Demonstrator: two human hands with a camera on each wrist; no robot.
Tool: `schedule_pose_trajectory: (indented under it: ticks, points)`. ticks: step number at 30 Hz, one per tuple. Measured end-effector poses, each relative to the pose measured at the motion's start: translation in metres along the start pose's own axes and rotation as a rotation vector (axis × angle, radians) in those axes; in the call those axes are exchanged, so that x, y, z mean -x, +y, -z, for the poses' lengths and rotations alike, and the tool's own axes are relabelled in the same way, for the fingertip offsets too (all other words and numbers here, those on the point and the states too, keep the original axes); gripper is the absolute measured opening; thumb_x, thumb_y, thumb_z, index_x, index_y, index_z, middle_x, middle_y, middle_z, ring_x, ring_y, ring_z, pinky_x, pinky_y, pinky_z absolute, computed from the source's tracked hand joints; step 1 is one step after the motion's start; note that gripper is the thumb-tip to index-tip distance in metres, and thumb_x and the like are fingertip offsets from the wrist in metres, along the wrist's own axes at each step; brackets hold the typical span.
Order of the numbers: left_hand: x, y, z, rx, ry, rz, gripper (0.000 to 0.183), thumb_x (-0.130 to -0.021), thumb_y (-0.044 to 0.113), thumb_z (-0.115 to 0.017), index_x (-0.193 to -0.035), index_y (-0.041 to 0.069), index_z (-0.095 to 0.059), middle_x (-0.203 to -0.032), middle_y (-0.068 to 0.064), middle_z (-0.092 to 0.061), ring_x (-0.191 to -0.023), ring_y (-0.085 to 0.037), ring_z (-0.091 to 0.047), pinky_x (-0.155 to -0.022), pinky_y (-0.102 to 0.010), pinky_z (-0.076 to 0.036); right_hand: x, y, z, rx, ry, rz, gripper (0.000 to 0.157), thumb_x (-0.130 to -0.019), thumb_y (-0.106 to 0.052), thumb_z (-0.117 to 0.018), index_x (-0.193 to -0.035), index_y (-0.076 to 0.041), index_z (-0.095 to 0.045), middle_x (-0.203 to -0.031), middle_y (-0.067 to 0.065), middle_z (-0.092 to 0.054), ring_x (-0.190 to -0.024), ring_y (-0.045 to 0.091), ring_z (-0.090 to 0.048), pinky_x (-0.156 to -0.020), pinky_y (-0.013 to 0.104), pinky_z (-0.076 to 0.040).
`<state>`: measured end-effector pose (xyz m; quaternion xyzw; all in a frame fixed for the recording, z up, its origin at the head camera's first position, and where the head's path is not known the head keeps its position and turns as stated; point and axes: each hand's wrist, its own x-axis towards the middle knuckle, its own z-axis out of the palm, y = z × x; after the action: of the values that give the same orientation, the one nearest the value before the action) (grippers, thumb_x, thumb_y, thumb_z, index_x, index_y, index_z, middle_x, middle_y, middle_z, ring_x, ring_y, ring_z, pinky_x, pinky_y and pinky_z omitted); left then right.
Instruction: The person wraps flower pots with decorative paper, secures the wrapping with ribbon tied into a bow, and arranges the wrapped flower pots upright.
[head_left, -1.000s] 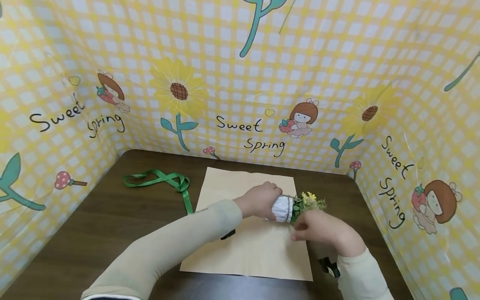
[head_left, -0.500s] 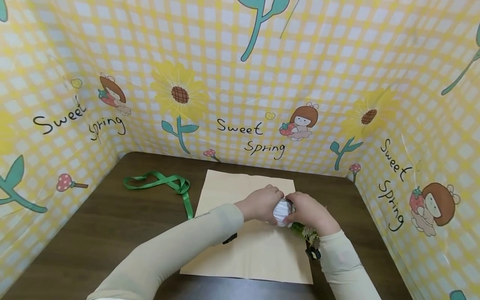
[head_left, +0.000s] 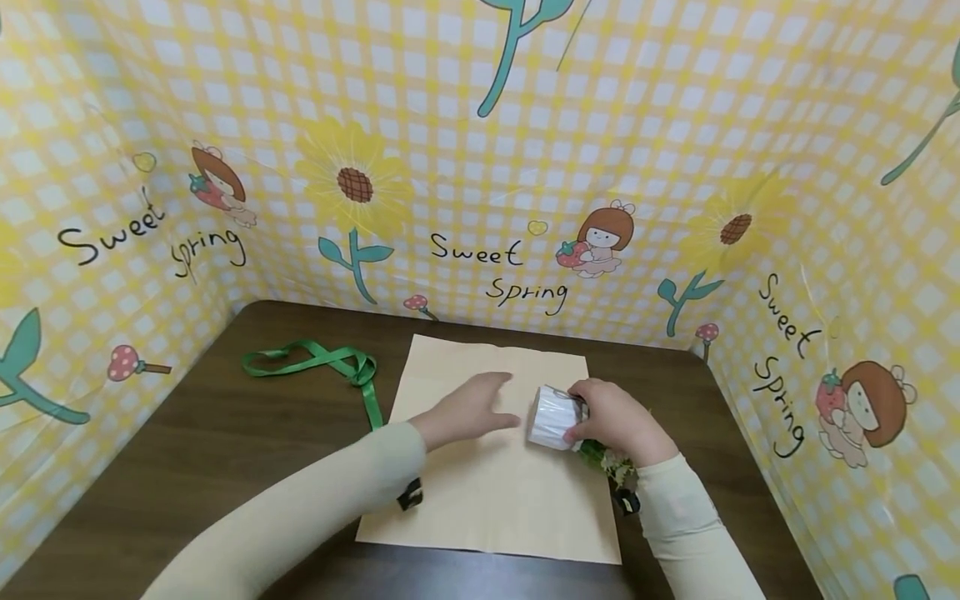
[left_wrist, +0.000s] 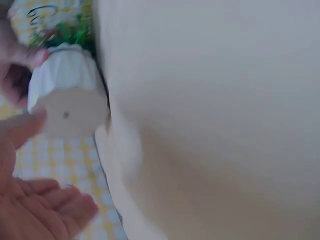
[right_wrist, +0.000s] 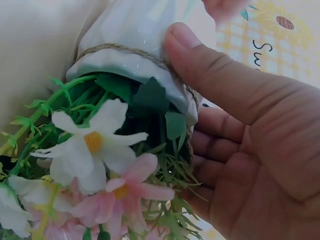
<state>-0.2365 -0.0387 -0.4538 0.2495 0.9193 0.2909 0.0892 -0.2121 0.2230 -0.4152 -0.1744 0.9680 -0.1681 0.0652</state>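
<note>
A white ribbed flower pot lies on its side on the sheet of paper, its base toward the left. Twine circles its neck, and white and pink flowers with green leaves spill from its mouth. My right hand grips the pot near the rim, thumb on one side and fingers around the other. Just left of the pot's base is my left hand, fingers extended and thumb apart, touching nothing. The left wrist view shows the pot's flat base with a small hole.
A green ribbon lies loosely looped on the dark wooden table, left of the paper. Yellow checked cloth with printed flowers and figures walls the table at the back and sides.
My right hand has taken hold of the flower pot by its rim, and the flowers now point more toward me. My left hand has let go and moved left.
</note>
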Motion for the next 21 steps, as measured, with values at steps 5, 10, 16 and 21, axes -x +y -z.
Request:
schedule_pose_trajectory:
  ticks: [5,10,16,21]
  points:
    - [0.043,-0.041,0.034,0.132,0.086,0.214,0.078,-0.095,0.041,-0.072,-0.152,-0.003,-0.042,-0.154,-0.024,-0.046,-0.142,-0.041,-0.044,-0.117,-0.054,-0.036,0.0,-0.001,-0.001,0.003,-0.008,-0.012,0.065,-0.072,-0.026,-0.095,-0.124,0.0,-0.066,-0.116,0.01,-0.07,-0.097,0.02,-0.064,-0.091,0.044,-0.053]
    - [0.076,-0.076,0.059,0.258,0.082,0.382,0.083,-0.097,0.045,-0.067,-0.154,-0.007,-0.035,-0.154,-0.029,-0.043,-0.137,-0.045,-0.047,-0.109,-0.058,-0.043,0.0,0.0,0.0,0.002,-0.005,-0.012,0.066,-0.072,-0.027,-0.095,-0.125,0.0,-0.066,-0.116,0.01,-0.07,-0.096,0.02,-0.064,-0.09,0.043,-0.053]
    - [0.096,-0.09,0.07,0.488,-0.022,0.52,0.092,-0.099,0.049,-0.064,-0.156,-0.011,-0.023,-0.158,-0.033,-0.031,-0.14,-0.049,-0.042,-0.107,-0.059,-0.045,0.001,0.0,0.001,0.003,-0.015,-0.017,0.067,-0.072,-0.027,-0.094,-0.126,0.001,-0.065,-0.117,0.01,-0.07,-0.097,0.02,-0.063,-0.09,0.043,-0.053]
    - [0.1,-0.095,0.073,0.634,-0.044,0.55,0.087,-0.103,0.041,-0.06,-0.154,-0.015,-0.018,-0.156,-0.037,-0.031,-0.14,-0.051,-0.04,-0.103,-0.054,-0.05,0.001,-0.004,0.002,0.004,-0.016,-0.002,0.067,-0.073,-0.027,-0.094,-0.126,0.002,-0.065,-0.116,0.012,-0.07,-0.098,0.021,-0.064,-0.09,0.044,-0.053]
